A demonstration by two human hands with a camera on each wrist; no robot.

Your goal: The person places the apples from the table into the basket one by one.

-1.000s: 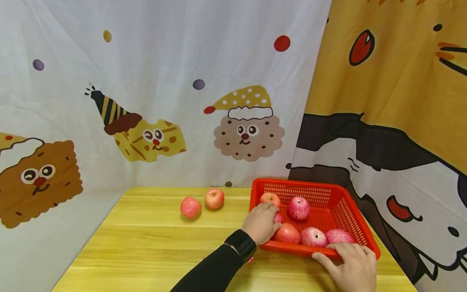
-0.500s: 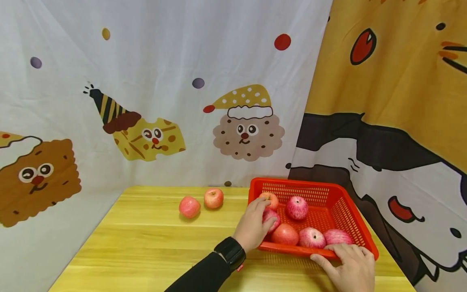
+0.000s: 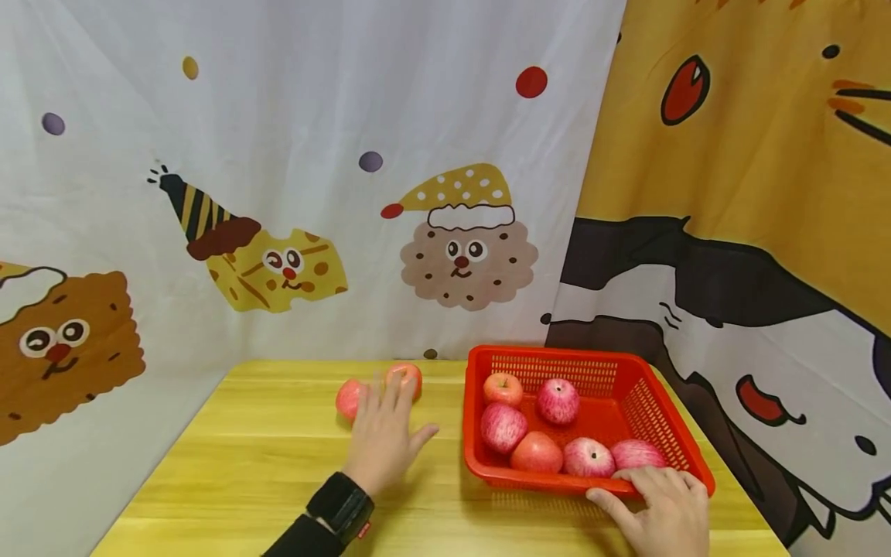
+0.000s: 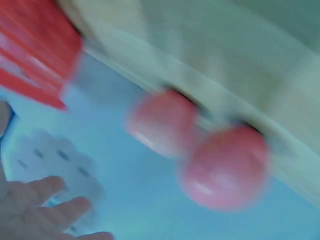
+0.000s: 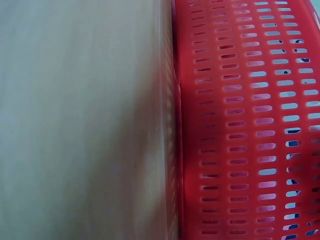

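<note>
My left hand [image 3: 383, 441] is over the table with fingers straight and spread, holding nothing. Its fingertips overlap two red apples in the head view, the left apple [image 3: 348, 399] and the right apple [image 3: 405, 377]. The left wrist view shows the nearer apple [image 4: 226, 169] and the other apple [image 4: 164, 123] side by side, blurred. With fingers over the rim and thumb outside, my right hand [image 3: 664, 510] grips the front edge of a red plastic basket [image 3: 480, 464]. Several apples lie in the basket, among them a striped apple [image 3: 558, 401] and a smooth one [image 3: 537, 452].
The yellow wood-grain table [image 3: 244, 456] runs back to a white printed curtain [image 3: 299, 116]. At the right hangs an orange and black cartoon curtain [image 3: 752, 178], close beside the basket. The basket's slotted wall [image 5: 245, 120] fills the right half of the right wrist view.
My left hand has let go of a striped apple inside the basket's left side and moved left, out over the table, fingers spreading. My right hand stays on the rim.
</note>
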